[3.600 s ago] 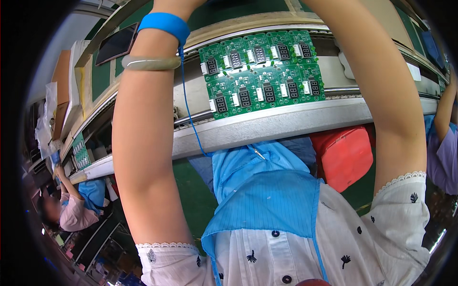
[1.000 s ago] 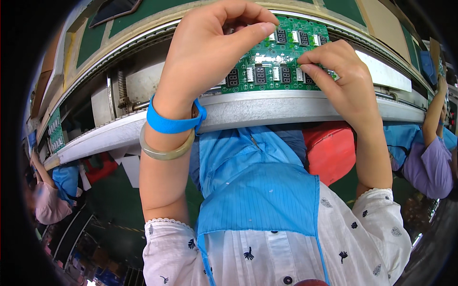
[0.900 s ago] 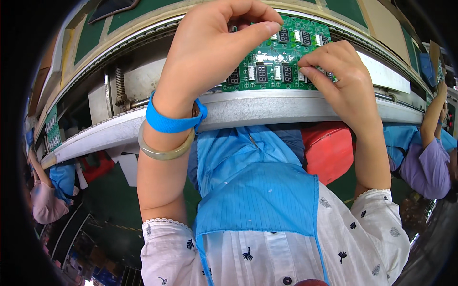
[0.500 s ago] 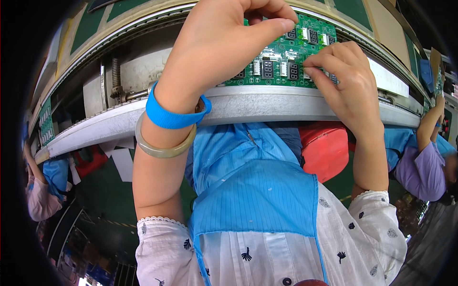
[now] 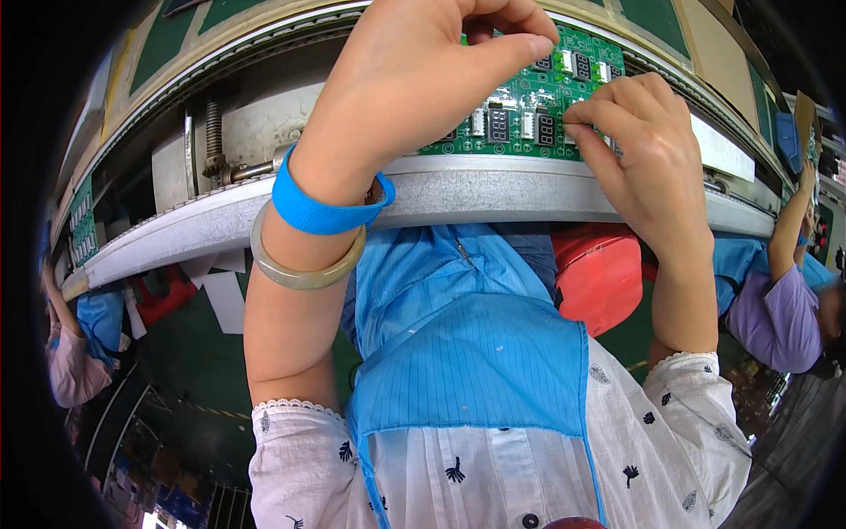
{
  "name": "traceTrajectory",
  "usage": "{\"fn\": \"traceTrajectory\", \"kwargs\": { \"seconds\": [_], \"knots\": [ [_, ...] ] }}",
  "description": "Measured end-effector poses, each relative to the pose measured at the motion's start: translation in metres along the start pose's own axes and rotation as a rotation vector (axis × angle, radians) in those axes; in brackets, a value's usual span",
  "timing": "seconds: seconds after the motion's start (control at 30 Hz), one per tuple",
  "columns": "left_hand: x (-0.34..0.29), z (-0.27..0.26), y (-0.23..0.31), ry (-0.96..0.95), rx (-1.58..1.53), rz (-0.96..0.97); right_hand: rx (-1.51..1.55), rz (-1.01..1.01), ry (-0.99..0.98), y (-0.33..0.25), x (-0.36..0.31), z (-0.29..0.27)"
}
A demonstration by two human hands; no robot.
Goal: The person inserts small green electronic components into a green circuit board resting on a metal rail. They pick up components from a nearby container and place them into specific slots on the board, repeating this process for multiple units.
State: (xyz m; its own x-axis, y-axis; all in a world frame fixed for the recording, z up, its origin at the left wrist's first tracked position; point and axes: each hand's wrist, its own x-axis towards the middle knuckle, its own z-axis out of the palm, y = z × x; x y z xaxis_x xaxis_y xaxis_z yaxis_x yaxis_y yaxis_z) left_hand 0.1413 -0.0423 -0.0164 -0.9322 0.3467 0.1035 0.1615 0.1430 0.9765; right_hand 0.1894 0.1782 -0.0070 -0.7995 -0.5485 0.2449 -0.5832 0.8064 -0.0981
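Note:
A green circuit board panel (image 5: 518, 93) lies between the conveyor rails, set with several dark digit displays (image 5: 545, 130) and white connectors (image 5: 528, 124). My left hand (image 5: 445, 66) reaches over its left part, thumb and fingers closed towards each other above the far row. What they hold, if anything, is hidden. On the right, my right hand (image 5: 648, 145) has thumb and forefinger pinched at the near row, close beside a digit display. A pale bit shows by the fingertips, too small to name. A blue wrist strap (image 5: 322, 207) and a pale bangle (image 5: 308, 269) circle my left wrist.
The silver front rail (image 5: 493, 189) runs across before me. A threaded rod with a spring (image 5: 214, 141) stands left between the rails. Another board (image 5: 84, 220) sits far left. Co-workers are at both sides, one in a purple sleeve (image 5: 775, 322). A red stool (image 5: 599, 273) is below.
The board has slid slightly to the right. Both my hands have shifted a little with it, keeping nearly the same pose. At the right, the co-worker's arm has moved up slightly.

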Motion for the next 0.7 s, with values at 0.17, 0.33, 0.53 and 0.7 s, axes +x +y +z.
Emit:
{"fn": "traceTrajectory", "kwargs": {
  "seconds": [0.17,0.33,0.53,0.7],
  "knots": [
    [0.001,-0.001,-0.002,-0.003,-0.039,0.035,-0.002,-0.002,-0.003,0.001,0.000,0.001],
    [0.007,0.000,0.010,-0.018,0.052,-0.112,0.018,0.023,-0.023,0.003,0.000,0.001],
    [0.002,-0.001,-0.001,-0.010,0.001,-0.017,0.088,0.066,-0.029,0.002,0.001,0.000],
    [0.003,-0.001,0.001,-0.016,-0.018,-0.073,0.098,0.103,-0.015,0.003,0.001,0.002]
  ]
}}
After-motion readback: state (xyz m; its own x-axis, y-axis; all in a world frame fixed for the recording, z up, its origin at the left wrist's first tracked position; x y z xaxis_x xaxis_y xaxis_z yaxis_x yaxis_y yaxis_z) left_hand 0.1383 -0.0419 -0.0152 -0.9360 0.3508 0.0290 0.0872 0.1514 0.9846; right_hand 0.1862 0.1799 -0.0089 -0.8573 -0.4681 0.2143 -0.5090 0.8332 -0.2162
